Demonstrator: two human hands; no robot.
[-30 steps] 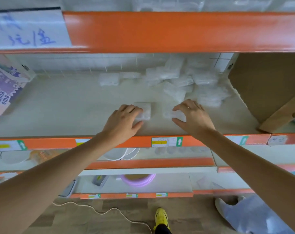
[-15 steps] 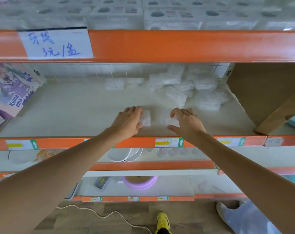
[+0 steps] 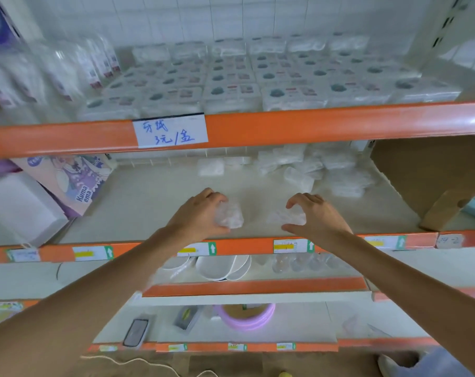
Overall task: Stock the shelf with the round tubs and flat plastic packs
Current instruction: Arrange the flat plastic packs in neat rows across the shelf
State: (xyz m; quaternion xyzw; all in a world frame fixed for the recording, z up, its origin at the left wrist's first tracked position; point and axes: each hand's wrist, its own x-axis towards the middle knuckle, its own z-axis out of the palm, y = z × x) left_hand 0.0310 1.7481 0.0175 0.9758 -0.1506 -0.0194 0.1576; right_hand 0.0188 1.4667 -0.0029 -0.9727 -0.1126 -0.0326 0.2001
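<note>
gripping the left pack (image 3: pixel 230 216) in the left hand (image 3: pixel 199 214), cupping the right pack (image 3: pixel 284 217) in the curled right hand (image 3: pixel 316 217). held low at the front of the shelf (image 3: pixel 149 208), slightly apart, probably to start a tidy row ahead of the pile (image 3: pixel 326 170) at the back.

The left hand (image 3: pixel 198 217), earlier laid over its clear plastic pack (image 3: pixel 230 217), now curls round it with the thumb at the near edge. The right hand (image 3: pixel 319 217) raises its palm and arches fingers and thumb round the second pack (image 3: pixel 284 217). The view tips upward, bringing the upper shelf (image 3: pixel 312 123) and its stacked packs (image 3: pixel 230 91) into sight.
</note>
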